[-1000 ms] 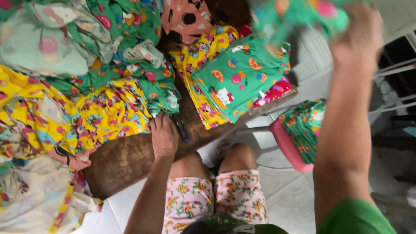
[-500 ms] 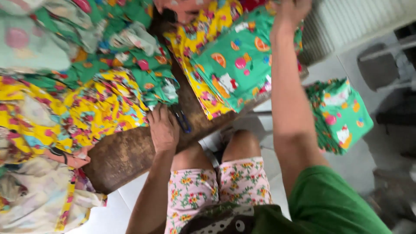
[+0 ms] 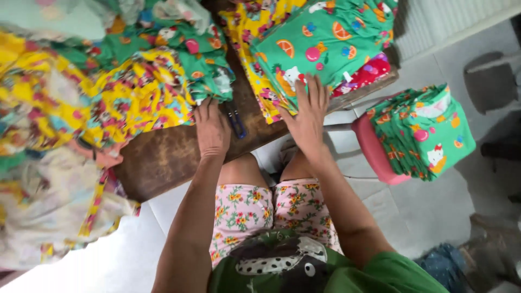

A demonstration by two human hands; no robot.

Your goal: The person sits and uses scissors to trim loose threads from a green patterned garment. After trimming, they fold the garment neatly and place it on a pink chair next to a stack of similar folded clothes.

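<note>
Right hand point(image 3: 308, 111) has come down from up high, now flat and spread on the green fruit-print fabric stack point(image 3: 320, 43) on the counter point(image 3: 163, 163). Left hand point(image 3: 211, 130) rests open beside the scissors point(image 3: 236, 120).

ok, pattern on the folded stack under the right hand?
Green folded stack with orange slices and cartoon cats; the right hand lies flat on it. Head view.
</note>
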